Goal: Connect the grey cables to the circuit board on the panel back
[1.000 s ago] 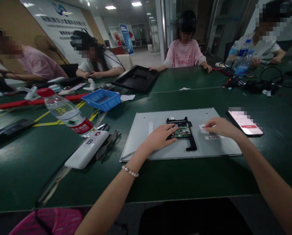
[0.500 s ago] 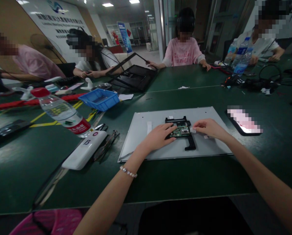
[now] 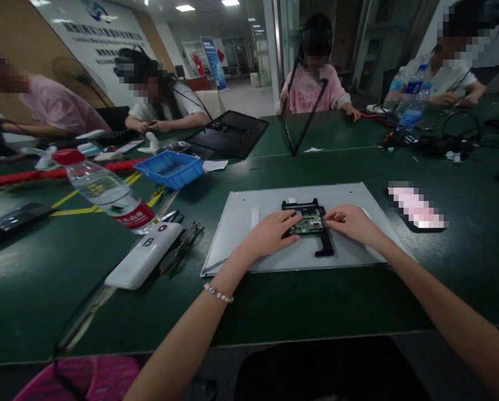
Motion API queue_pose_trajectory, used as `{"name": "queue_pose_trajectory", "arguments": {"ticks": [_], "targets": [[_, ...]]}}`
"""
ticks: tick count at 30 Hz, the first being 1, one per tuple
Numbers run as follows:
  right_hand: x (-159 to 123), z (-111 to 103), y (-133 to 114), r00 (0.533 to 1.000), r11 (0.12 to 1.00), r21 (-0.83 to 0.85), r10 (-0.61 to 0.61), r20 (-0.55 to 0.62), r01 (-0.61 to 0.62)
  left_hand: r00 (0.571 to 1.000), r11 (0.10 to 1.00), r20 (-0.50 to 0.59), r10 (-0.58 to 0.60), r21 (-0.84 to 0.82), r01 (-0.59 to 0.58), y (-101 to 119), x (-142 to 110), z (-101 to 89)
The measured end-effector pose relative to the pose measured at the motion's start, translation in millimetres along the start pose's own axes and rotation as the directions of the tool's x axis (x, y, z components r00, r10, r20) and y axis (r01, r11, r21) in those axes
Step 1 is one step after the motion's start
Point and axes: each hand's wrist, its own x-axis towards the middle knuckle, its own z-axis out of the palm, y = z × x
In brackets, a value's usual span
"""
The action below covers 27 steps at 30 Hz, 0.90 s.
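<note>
A pale grey flat panel [image 3: 274,262] lies on the green table in front of me. On it sits a black plastic bracket [image 3: 326,245] holding a green circuit board [image 3: 310,225]. My left hand [image 3: 270,231] rests on the panel with fingers stretched out, its fingertips over the board's left edge. At the board's right edge, my right hand [image 3: 352,223] has its thumb and fingertips pinched together; what is between them is hidden. A white strip [image 3: 255,217] is stuck to the panel, left of the bracket.
Left of the panel are a white power bank [image 3: 145,256], glasses [image 3: 180,248], a water bottle [image 3: 107,192] and a blue bin [image 3: 170,170]. A phone [image 3: 416,209] lies to the right. Across the table, a person [image 3: 316,92] holds a black frame [image 3: 303,125].
My right hand has moved slightly left to the board's edge, and the small white piece at its fingertips no longer shows. Across the table, a person has lifted the black frame upright, to the right.
</note>
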Motion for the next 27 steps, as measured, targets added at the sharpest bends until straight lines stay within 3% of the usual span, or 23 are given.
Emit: {"name": "queue_pose_trajectory", "arguments": {"ticks": [8,12,14,16,18,20,27], "targets": [[-1.9,-2.6,-0.3,0.999,0.999,0.034,-0.003,-0.032,0.004,1.0,0.996,-0.013,0.018,0.082,-0.016,4.5,0.4,-1.8],[-2.2,-6.3,-2.1,0.996,0.999,-0.026,-0.028,-0.088,0.026,0.993,0.996,-0.111,-0.044,0.077,0.053,-3.1,-0.4,-12.4],[-2.2,-8.0,-2.5,0.994,0.998,-0.056,-0.046,-0.097,0.041,0.959,0.983,-0.228,-0.17,0.032,0.182,-16.7,-2.9,-14.5],[-2.4,-8.9,-2.9,0.992,0.996,-0.074,-0.065,-0.104,0.057,0.885,0.947,-0.341,-0.317,-0.055,0.317,-35.4,-7.6,-12.4],[-2.7,-8.7,-3.1,0.989,0.992,-0.096,-0.088,-0.12,0.077,0.818,0.899,-0.375,-0.437,-0.174,0.401,-55.1,-13.9,-7.3],[-2.9,-8.0,-2.7,0.985,0.988,-0.119,-0.112,-0.13,0.096,0.792,0.857,-0.334,-0.511,-0.271,0.438,-71.8,-20.5,-2.3],[-3.8,-6.8,-2.7,0.986,0.985,-0.149,-0.103,-0.128,0.083,0.849,0.81,-0.133,-0.512,-0.403,0.426,-95.5,-29.5,-1.3]]}}
